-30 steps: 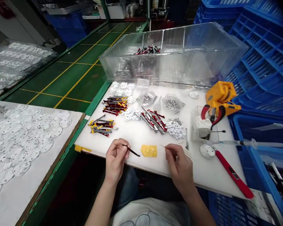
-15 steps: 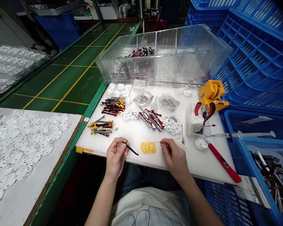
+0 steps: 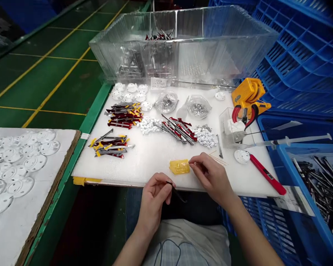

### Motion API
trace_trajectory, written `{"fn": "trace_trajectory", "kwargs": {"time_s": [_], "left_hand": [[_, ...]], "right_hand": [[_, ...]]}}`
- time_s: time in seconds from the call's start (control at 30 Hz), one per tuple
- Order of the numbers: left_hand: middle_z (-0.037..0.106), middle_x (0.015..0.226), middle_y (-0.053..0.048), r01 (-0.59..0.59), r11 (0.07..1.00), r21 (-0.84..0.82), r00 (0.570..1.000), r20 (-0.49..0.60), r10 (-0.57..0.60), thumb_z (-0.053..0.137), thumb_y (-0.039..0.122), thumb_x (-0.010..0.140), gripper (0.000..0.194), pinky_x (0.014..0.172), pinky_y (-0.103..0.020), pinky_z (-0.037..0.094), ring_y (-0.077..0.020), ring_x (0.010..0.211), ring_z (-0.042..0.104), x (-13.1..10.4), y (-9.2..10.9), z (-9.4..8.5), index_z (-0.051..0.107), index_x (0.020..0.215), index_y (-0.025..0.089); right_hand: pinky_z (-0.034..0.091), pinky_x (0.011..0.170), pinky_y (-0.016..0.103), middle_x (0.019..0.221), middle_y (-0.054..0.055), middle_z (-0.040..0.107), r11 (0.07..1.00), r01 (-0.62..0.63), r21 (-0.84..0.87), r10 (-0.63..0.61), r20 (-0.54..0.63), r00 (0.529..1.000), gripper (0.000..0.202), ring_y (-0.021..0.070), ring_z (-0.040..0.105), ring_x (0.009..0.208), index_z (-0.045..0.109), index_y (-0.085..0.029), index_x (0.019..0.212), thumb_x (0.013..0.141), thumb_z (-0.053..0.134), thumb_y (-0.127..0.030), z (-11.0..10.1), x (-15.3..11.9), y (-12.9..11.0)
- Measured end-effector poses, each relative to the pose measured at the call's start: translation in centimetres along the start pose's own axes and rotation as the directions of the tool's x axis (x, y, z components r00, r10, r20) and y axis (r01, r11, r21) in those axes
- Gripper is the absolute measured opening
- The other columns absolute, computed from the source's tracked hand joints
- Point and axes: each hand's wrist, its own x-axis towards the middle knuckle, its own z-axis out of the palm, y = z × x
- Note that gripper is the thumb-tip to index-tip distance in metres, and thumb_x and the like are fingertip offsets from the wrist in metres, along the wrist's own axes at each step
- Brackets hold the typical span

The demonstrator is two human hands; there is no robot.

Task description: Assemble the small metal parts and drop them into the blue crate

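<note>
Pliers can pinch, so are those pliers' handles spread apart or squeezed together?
Spread apart: the pliers show a gap between their two handles.

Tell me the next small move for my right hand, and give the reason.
Probably dab the thin stick lightly on the yellow patch: the right hand already holds its tip at the patch, though contact is unclear. Meanwhile, the left hand holds the dark strip apart from it.

White surface (image 3: 144, 162): little red and silver sticks (image 3: 179, 129), white bits (image 3: 207, 136), a yellow patch (image 3: 180, 167).
Right side: red-handled tool (image 3: 267, 174), clear box (image 3: 229, 129).
</note>
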Motion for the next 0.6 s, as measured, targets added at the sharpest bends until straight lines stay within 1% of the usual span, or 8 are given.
{"fn": "trace_trajectory", "kwargs": {"time_s": [0.1, 0.23, 0.47, 0.6], "left_hand": [[0.073, 0.079, -0.002, 0.032, 0.999, -0.023, 0.999, 0.027, -0.032, 0.093, 0.054, 0.081, 0.043, 0.048, -0.019, 0.038, -0.0051, 0.048, 0.045, 0.26, -0.30, -0.33, 0.071, 0.084, 0.017], [0.075, 0.081, -0.003, 0.061, 0.997, -0.042, 0.996, 0.062, -0.058, 0.093, 0.054, 0.082, 0.043, 0.045, -0.019, 0.037, -0.0046, 0.045, 0.046, 0.54, -0.37, -0.35, 0.071, 0.084, 0.017], [0.075, 0.081, -0.002, 0.066, 0.995, -0.070, 0.995, 0.079, -0.061, 0.092, 0.052, 0.083, 0.040, 0.042, -0.018, 0.035, -0.0041, 0.042, 0.048, 0.51, -0.64, -0.14, 0.072, 0.083, 0.018], [0.075, 0.080, -0.001, 0.058, 0.995, -0.086, 0.996, 0.069, -0.052, 0.091, 0.051, 0.084, 0.039, 0.042, -0.017, 0.035, -0.0033, 0.042, 0.048, 0.46, -0.76, 0.01, 0.073, 0.083, 0.018]], "right_hand": [[0.044, 0.059, 0.024, 0.083, -0.001, 0.061, 0.999, 0.039, -0.035, -0.038, 0.028, 0.999, 0.015, 0.0124, 0.055, 0.062, 0.067, -0.022, 0.101, 0.109, 0.054, -0.020, 0.45, 0.27, -0.14], [0.043, 0.059, 0.024, 0.084, 0.000, 0.059, 0.994, 0.065, -0.089, -0.061, 0.045, 0.997, 0.015, 0.0127, 0.054, 0.062, 0.067, -0.022, 0.102, 0.109, 0.054, -0.019, 0.90, 0.22, -0.14], [0.043, 0.059, 0.024, 0.084, 0.000, 0.059, 0.985, 0.057, -0.161, -0.045, 0.081, 0.996, 0.020, 0.0116, 0.052, 0.060, 0.069, -0.023, 0.102, 0.112, 0.051, -0.023, 1.03, 0.02, -0.29], [0.044, 0.058, 0.024, 0.082, -0.001, 0.058, 0.986, 0.056, -0.159, -0.041, 0.096, 0.995, 0.019, 0.0117, 0.053, 0.061, 0.069, -0.023, 0.102, 0.111, 0.052, -0.022, 0.94, -0.06, -0.29]]}}
